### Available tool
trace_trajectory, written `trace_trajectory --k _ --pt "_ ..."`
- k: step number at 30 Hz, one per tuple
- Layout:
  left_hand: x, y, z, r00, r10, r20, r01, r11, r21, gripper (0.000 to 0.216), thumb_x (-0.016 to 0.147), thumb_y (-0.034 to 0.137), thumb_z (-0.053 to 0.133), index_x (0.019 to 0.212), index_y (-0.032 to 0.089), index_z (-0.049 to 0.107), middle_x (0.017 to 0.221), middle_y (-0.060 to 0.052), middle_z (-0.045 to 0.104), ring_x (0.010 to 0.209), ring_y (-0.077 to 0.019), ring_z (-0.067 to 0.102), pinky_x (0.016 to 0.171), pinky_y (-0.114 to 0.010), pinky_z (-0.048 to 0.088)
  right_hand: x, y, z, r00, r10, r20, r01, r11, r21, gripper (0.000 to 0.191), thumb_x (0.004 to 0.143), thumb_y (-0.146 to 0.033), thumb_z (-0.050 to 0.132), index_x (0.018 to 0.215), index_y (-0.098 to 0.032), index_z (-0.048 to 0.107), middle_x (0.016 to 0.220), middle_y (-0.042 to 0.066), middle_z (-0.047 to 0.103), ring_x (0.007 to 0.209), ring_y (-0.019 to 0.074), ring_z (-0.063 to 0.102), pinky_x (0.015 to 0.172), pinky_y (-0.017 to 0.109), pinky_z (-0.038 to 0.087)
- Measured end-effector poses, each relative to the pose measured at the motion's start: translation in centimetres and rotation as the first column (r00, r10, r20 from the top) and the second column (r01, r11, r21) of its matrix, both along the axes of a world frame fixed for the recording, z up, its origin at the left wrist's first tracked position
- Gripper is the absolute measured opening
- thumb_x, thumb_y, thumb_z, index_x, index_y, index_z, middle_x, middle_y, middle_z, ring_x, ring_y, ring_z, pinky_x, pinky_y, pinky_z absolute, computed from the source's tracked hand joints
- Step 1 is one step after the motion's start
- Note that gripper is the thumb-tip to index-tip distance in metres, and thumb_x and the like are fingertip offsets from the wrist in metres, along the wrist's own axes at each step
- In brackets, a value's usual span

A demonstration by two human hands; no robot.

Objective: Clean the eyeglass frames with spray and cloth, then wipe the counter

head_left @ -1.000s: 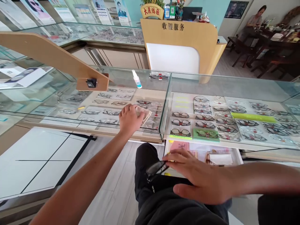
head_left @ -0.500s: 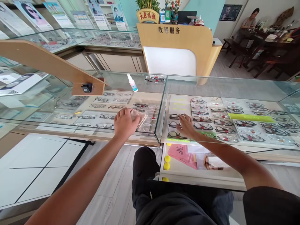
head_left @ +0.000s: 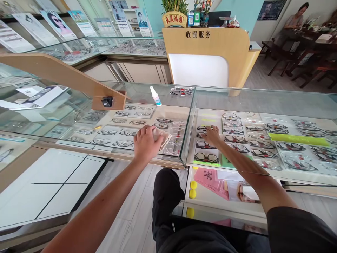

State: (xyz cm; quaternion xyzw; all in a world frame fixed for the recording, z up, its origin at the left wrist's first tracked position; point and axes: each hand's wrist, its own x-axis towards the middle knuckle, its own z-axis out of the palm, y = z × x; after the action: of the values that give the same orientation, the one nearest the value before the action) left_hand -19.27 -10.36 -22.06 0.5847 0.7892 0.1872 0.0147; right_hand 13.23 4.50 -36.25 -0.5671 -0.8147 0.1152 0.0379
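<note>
My left hand [head_left: 147, 142] rests on the glass counter top, its fingers closed around a folded beige cloth [head_left: 163, 136]. Inside the right-hand display case, my right hand [head_left: 213, 137] reaches in above the rows of frames. Its fingertips are at the right end of a dark-framed pair of eyeglasses [head_left: 203, 128] and look pinched on it, though the fingers partly hide the contact. Just below lies another dark pair [head_left: 201, 135], with two more dark pairs of eyeglasses [head_left: 206, 157] nearer to me in the same column.
A white spray bottle [head_left: 156, 97] stands on the glass beside a wooden arm [head_left: 60, 75]. More eyeglasses [head_left: 181, 91] lie at the counter's far edge. Below my right forearm, an open drawer holds a pink packet [head_left: 210, 181] and yellow balls [head_left: 192, 194]. A person [head_left: 296, 21] sits far right.
My right hand has shifted slightly away from me in the case, and a dark pair of eyeglasses now shows at its fingertips, above the column. The view has swung left; my left hand keeps the cloth.
</note>
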Motion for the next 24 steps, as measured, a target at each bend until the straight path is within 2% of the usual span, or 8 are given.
trace_trajectory --k 6,8,10,13,15,18,20,24 --pt "0.1 -0.1 0.2 1.000 0.000 0.012 0.000 1.000 -0.001 0.055 0.099 0.046 0.053 0.147 0.021 0.059 0.165 -0.017 0.055 0.153 -0.0400 0.048 0.128 -0.061 0.037 -1.4 -3.3 4.0 0.998 0.059 -0.006 -0.059 0.998 0.001 0.051 0.110 -0.042 0.044 0.134 -0.008 0.074 0.172 0.024 0.049 0.160 0.0457 0.036 0.132 0.066 0.022" --pt "0.1 -0.1 0.2 1.000 -0.001 0.012 0.001 1.000 0.002 0.055 0.099 0.046 0.053 0.147 0.021 0.059 0.165 -0.017 0.055 0.153 -0.0403 0.048 0.128 -0.061 0.037 -2.5 -6.7 5.8 0.991 0.135 -0.023 -0.135 0.991 -0.014 0.042 0.108 -0.035 0.049 0.128 -0.008 0.075 0.157 0.026 0.061 0.148 0.0430 0.051 0.126 0.064 0.035" --pt "0.1 -0.1 0.2 1.000 0.000 0.011 0.000 1.000 0.002 0.054 0.099 0.045 0.053 0.147 0.021 0.059 0.165 -0.017 0.055 0.153 -0.0402 0.048 0.129 -0.060 0.036 -3.7 -11.1 7.6 0.964 0.260 -0.051 -0.263 0.961 -0.081 0.028 0.105 -0.025 0.054 0.114 -0.013 0.078 0.127 0.019 0.078 0.120 0.0315 0.071 0.107 0.048 0.055" --pt "0.1 -0.1 0.1 1.000 0.000 0.009 0.000 1.000 0.008 0.054 0.098 0.044 0.053 0.146 0.020 0.060 0.165 -0.018 0.055 0.154 -0.0399 0.047 0.130 -0.058 0.035 -4.9 -18.2 10.4 0.881 0.466 -0.084 -0.473 0.858 -0.201 0.013 0.097 -0.022 0.066 0.103 -0.019 0.078 0.101 0.008 0.082 0.089 0.0225 0.076 0.081 0.034 0.057" --pt "0.0 -0.2 0.1 1.000 -0.002 0.010 0.002 1.000 0.004 0.055 0.099 0.045 0.053 0.147 0.020 0.059 0.165 -0.018 0.054 0.154 -0.0399 0.047 0.129 -0.058 0.035 -5.0 -21.9 12.8 0.754 0.655 -0.043 -0.630 0.704 -0.327 0.016 0.099 -0.025 0.065 0.109 -0.019 0.077 0.099 0.010 0.082 0.084 0.0251 0.076 0.074 0.035 0.055" --pt "0.0 -0.2 0.1 1.000 -0.009 0.018 0.009 1.000 -0.004 0.056 0.099 0.046 0.052 0.149 0.021 0.058 0.165 -0.018 0.055 0.154 -0.0399 0.047 0.129 -0.059 0.036 -4.8 -23.7 17.2 0.617 0.785 -0.046 -0.763 0.584 -0.275 0.019 0.100 -0.024 0.062 0.114 -0.020 0.075 0.096 0.011 0.081 0.084 0.0265 0.076 0.068 0.035 0.051" --pt "0.0 -0.3 0.0 1.000 -0.010 0.021 0.010 1.000 0.011 0.056 0.099 0.046 0.052 0.149 0.020 0.058 0.164 -0.017 0.055 0.155 -0.0396 0.047 0.130 -0.058 0.035 -5.0 -21.9 20.3 0.636 0.771 0.003 -0.760 0.628 -0.167 0.019 0.102 -0.025 0.060 0.114 -0.020 0.075 0.096 0.012 0.080 0.084 0.0270 0.075 0.067 0.035 0.049" --pt "0.0 -0.3 -0.2 1.000 -0.012 0.019 0.011 0.999 0.043 0.056 0.098 0.044 0.053 0.147 0.018 0.060 0.164 -0.018 0.056 0.155 -0.0394 0.047 0.131 -0.057 0.034 -7.0 -12.6 24.7 0.856 0.490 0.165 -0.502 0.864 0.032 0.026 0.101 -0.019 0.056 0.119 -0.021 0.075 0.098 0.011 0.081 0.083 0.0261 0.074 0.069 0.034 0.048"
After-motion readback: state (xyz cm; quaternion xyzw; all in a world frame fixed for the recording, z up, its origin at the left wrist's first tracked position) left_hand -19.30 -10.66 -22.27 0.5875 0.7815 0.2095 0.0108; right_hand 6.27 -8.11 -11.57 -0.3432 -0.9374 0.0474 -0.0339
